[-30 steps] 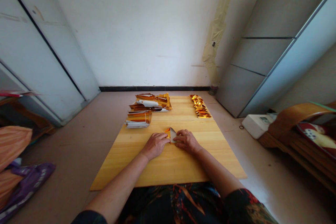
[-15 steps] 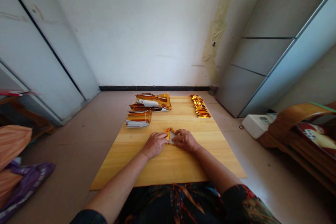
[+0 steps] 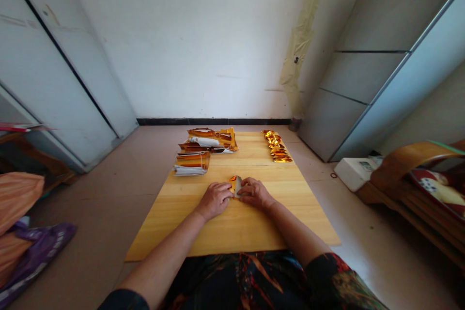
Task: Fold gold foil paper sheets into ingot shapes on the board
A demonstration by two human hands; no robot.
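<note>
Between my hands, on the wooden table (image 3: 174,232), lies a small piece of gold foil paper (image 3: 238,186) with a pale grey back, partly folded. My left hand (image 3: 217,198) has its fingertips pressed on the left edge of the paper. From the other side, my right hand (image 3: 255,192) pinches the right edge with bent fingers. Both hands cover part of the paper, so its full shape is hidden.
Stacks of gold and white paper sheets (image 3: 192,163) stand at the table's back left. A row of folded shiny gold foil pieces (image 3: 278,147) lies at the back right. A grey fridge (image 3: 348,82) and a wooden chair (image 3: 399,193) are to the right; bags (image 3: 47,252) lie at left.
My right fingers have shifted slightly, and the pale face of the foil paper between my hands looks narrower. My left hand stays in place.
</note>
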